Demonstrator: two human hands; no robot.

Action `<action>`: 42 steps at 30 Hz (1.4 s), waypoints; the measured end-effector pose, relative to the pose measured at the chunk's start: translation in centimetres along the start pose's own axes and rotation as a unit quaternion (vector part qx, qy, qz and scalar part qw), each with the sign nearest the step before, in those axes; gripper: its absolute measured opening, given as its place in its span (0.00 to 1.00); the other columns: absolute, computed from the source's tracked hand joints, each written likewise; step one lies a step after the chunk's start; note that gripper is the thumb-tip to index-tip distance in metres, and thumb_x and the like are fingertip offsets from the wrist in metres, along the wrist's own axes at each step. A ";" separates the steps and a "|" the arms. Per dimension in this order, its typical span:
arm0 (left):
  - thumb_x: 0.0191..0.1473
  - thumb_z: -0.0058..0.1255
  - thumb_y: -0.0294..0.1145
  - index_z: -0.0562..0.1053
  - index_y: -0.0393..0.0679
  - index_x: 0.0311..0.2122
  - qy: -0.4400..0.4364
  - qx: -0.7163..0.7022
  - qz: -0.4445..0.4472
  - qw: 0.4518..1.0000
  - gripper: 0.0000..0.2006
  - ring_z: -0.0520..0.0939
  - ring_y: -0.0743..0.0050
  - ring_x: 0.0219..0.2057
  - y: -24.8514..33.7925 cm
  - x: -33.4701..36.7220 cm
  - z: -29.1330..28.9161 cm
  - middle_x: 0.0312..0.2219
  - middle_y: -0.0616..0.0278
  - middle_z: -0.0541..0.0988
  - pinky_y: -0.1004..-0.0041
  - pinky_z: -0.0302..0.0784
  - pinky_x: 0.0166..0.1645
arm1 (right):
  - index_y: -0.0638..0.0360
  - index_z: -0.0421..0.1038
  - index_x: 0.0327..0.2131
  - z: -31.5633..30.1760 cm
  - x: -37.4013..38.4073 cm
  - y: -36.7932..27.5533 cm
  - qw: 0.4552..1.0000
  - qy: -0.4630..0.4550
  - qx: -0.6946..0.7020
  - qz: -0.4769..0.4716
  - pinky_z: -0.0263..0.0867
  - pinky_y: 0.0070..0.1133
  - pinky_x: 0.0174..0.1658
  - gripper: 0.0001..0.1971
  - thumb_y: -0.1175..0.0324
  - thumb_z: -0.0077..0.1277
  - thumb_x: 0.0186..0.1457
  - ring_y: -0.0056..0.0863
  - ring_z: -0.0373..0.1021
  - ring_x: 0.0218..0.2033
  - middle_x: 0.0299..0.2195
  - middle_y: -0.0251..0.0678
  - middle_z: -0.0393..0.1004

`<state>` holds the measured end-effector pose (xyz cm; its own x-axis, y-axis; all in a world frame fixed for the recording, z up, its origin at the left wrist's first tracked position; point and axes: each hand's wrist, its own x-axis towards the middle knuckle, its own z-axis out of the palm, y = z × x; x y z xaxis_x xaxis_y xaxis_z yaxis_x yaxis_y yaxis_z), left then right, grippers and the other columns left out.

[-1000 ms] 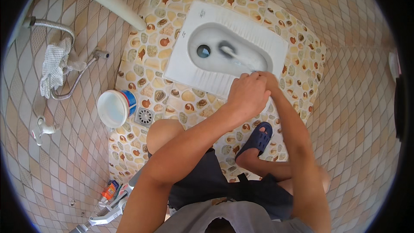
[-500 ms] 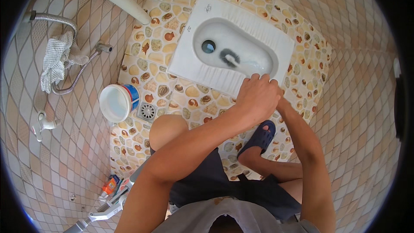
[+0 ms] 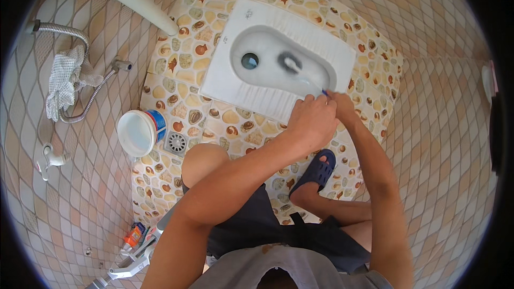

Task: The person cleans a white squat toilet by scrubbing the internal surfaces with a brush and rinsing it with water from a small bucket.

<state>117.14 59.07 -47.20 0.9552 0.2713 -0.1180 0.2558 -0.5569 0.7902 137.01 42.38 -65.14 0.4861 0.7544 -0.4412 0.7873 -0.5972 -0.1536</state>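
A toilet brush (image 3: 289, 62) with dark bristles rests in the bowl of the white squat toilet (image 3: 257, 103). Its head is slightly blurred, to the right of the round drain hole. The thin pale handle runs down to the right, and a blue bit shows beside my fingers. My right hand (image 3: 341, 106) is closed on the handle at the bowl's near right edge. Right beside it, my left hand (image 3: 313, 122) is also closed around the handle, its knuckles up; the grip underneath is hidden.
On the left, a white bucket (image 3: 135, 132) stands beside a floor drain (image 3: 175, 142). A cloth (image 3: 65, 83) hangs on a metal hose by the wall, above a tap (image 3: 52, 159). A pale pipe (image 3: 131, 1) slants down at upper left. My sandalled foot (image 3: 315, 172) is below my hands.
The brush head has shifted slightly right and up within the bowl. My hands have drawn a little apart, exposing the blue part of the handle. The view has shifted slightly.
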 end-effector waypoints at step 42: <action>0.53 0.50 0.37 0.74 0.40 0.39 -0.200 0.126 0.080 0.968 0.13 0.80 0.51 0.39 -0.6 -1.9 2.0 0.35 0.51 0.78 0.57 0.74 0.42 | 0.61 0.73 0.39 -3.7 -8.0 -3.9 0.982 -0.148 -0.024 0.115 0.71 0.39 0.41 0.12 0.67 0.43 0.55 0.48 0.75 0.38 0.35 0.55 0.76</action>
<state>115.41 57.36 -48.64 0.9539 -0.1325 -0.2691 0.0790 -0.7545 0.6516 131.49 39.67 -57.72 0.5274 0.4839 -0.6983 0.6899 -0.7237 0.0195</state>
